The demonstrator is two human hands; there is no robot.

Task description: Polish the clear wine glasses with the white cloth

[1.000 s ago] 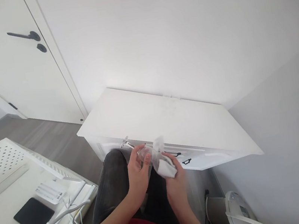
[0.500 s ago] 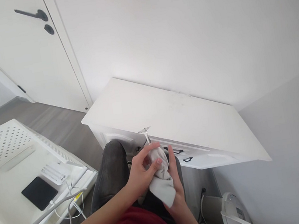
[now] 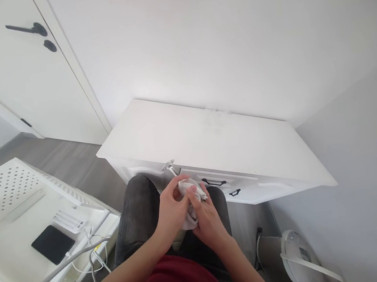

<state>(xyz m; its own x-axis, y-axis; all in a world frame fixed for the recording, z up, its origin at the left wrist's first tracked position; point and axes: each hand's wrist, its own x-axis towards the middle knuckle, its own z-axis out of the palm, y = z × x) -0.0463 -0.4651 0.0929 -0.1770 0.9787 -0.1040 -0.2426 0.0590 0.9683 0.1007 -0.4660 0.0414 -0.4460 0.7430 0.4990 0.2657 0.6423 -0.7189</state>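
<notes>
Hands together over lap: left hand point(image 3: 171, 209) gripped glass stem point(image 3: 171, 168), foot at 11 o'clock; right hand point(image 3: 203, 215) pressed white cloth point(image 3: 187, 197) round bowl. Judged best: steady stem, light pressure, twist cloth evenly; thin glass may crack.

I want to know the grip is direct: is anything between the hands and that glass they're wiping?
Yes, the white cloth. It is bunched around the glass, and the left hand and right hand press on the cloth. Only the glass's foot and stem stick out bare, near the white cabinet.
</notes>
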